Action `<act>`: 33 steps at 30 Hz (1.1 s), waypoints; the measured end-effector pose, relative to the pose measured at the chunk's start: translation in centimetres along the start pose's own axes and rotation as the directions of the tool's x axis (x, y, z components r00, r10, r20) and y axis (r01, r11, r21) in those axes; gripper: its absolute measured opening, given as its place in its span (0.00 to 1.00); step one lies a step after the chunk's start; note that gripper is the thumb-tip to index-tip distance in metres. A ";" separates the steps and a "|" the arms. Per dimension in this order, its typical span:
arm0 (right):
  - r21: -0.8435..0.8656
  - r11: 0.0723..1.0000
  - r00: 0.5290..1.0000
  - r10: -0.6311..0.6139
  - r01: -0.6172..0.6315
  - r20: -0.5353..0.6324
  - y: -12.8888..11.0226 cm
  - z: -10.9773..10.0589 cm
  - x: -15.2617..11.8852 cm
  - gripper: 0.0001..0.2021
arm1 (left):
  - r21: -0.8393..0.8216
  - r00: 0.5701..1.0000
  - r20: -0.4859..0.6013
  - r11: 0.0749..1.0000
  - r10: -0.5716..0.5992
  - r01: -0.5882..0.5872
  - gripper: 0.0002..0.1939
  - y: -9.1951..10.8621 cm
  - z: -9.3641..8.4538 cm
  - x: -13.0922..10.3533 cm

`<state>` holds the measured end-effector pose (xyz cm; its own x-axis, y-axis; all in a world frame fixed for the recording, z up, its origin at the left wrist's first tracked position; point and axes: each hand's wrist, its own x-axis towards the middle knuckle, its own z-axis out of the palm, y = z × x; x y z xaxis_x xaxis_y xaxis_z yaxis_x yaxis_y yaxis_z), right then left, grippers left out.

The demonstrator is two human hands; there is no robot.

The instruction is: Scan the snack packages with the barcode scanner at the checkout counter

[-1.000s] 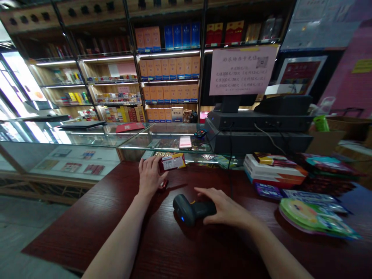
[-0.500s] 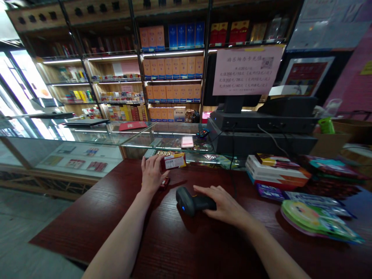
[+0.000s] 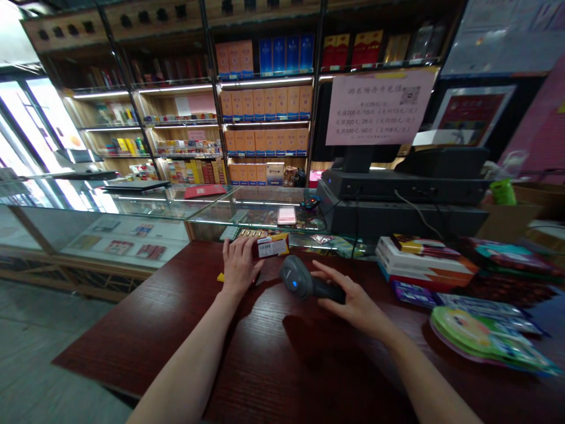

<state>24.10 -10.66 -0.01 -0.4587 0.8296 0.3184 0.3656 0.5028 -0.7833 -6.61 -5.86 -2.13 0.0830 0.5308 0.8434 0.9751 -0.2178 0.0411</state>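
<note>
My left hand [image 3: 239, 263] is closed around one end of a small flat box [image 3: 273, 245], dark red and yellow with a white printed label facing me. Just under that hand, a bit of something yellow [image 3: 220, 277] shows; most of it is hidden. A black barcode scanner [image 3: 296, 278] with a lit blue light is gripped by its handle in my right hand [image 3: 355, 300]. It is raised off the brown table [image 3: 265, 365], casting a shadow, and its head points toward the box, a short gap away.
To the right lie stacked boxes [image 3: 410, 262], a purple packet [image 3: 412, 293] and green packaged goods [image 3: 468, 333]. Behind stand a glass display counter [image 3: 212, 221] and a dark cash register [image 3: 397, 206] with a pink paper sign [image 3: 379, 109]. Shelves of boxed goods line the wall.
My right hand has lifted the scanner up from near the tabletop, bringing it closer to the box. The left hand with the box has shifted only slightly within the view.
</note>
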 end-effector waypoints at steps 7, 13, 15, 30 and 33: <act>0.113 0.993 1.000 0.014 -0.015 0.007 -0.5 0.1 -0.1 0.37 | 0.007 1.000 -0.012 1.000 0.013 -0.013 0.30 0.0 0.0 0.0; 0.074 0.997 1.000 0.002 -0.004 0.022 -0.5 0.1 -0.1 0.37 | -0.033 1.000 -0.011 0.999 -0.019 0.018 0.30 -0.2 0.5 -0.1; 0.062 0.998 1.000 -0.003 0.001 0.027 -0.3 0.1 -0.1 0.36 | -0.040 1.000 -0.012 0.999 -0.016 0.016 0.30 -0.2 0.5 -0.1; -0.210 0.976 0.961 0.013 0.047 0.275 0.0 1.3 -0.3 0.41 | -0.012 1.000 -0.006 1.000 -0.012 0.012 0.30 -0.3 0.1 -0.2; -0.262 0.962 0.953 0.013 0.070 0.302 -0.1 1.8 -0.2 0.40 | -0.020 1.000 -0.008 1.000 -0.017 0.016 0.30 -0.3 0.0 -0.2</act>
<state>22.66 -11.34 -0.97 -0.6770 0.7240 0.1322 0.5323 0.6057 -0.5914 -6.89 -5.93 -2.25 0.0652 0.5278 0.8468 0.9720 -0.2254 0.0657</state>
